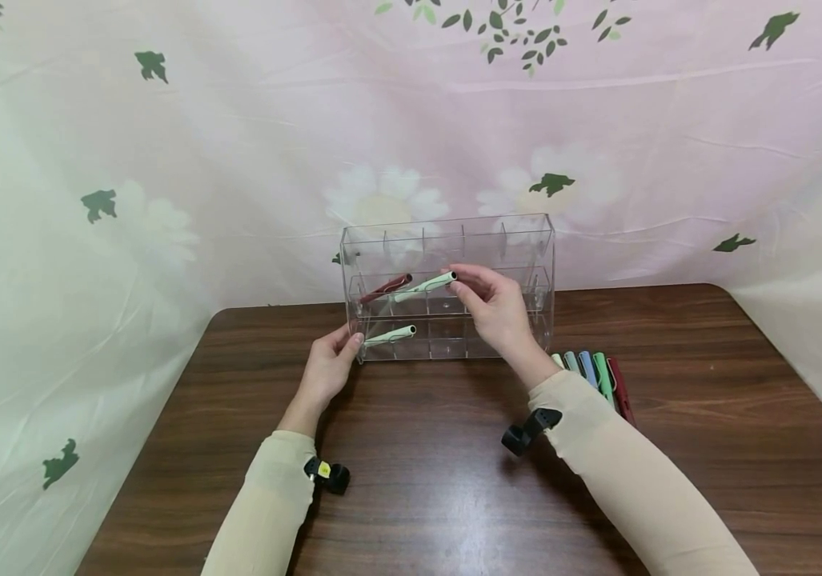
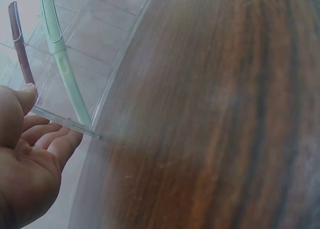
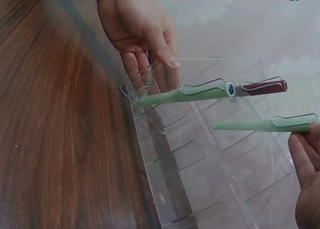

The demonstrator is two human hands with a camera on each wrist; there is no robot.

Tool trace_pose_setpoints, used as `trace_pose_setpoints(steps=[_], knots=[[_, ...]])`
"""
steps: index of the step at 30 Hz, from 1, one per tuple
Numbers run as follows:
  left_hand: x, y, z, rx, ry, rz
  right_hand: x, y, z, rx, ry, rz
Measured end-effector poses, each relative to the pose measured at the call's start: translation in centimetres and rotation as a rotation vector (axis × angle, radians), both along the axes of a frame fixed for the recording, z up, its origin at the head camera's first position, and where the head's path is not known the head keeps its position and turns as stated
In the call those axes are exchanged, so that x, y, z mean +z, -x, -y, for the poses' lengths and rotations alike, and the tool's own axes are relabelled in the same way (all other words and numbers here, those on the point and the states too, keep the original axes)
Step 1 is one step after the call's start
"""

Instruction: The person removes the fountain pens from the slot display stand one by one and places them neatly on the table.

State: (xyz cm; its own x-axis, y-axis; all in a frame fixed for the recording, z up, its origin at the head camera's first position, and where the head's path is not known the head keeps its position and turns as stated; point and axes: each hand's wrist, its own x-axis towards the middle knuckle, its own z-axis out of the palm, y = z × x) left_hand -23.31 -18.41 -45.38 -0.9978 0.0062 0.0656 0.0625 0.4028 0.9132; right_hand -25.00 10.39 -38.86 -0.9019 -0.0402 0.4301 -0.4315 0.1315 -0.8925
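A clear tiered pen organizer [image 1: 486,350] with divided compartments stands at the back of the table. My left hand [image 1: 327,364] grips its left side, thumb in front and fingers round the side panel. Between the thumb and fingertips of my right hand [image 1: 500,316] is a pale green pen [image 3: 265,124], pinched at its clip end. That pen slants over a middle-tier compartment, its far end pointing left. In the leftmost bottom compartment leans another pale green pen [image 2: 70,81]. A dark red pen [image 1: 385,289] leans in the leftmost compartment of the tier behind.
Several pens [image 1: 601,376] in green, blue and dark red lie side by side on the wooden table [image 1: 425,464], right of the organizer and partly behind my right sleeve. A patterned cloth [image 1: 274,160] hangs close behind the organizer.
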Motion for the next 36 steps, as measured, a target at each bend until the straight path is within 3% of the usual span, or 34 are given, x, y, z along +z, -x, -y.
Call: trace_pose_setpoints(steps=[9, 36], knots=[[0.1, 0.0, -0.1, 0.000, -0.008, -0.009, 0.2, -0.4, -0.4, -0.019, 0.101, -0.066], [-0.1, 0.0, 0.0, 0.002, -0.007, 0.014, 3.2, -1.7, -1.8, -0.104, 0.220, -0.187]])
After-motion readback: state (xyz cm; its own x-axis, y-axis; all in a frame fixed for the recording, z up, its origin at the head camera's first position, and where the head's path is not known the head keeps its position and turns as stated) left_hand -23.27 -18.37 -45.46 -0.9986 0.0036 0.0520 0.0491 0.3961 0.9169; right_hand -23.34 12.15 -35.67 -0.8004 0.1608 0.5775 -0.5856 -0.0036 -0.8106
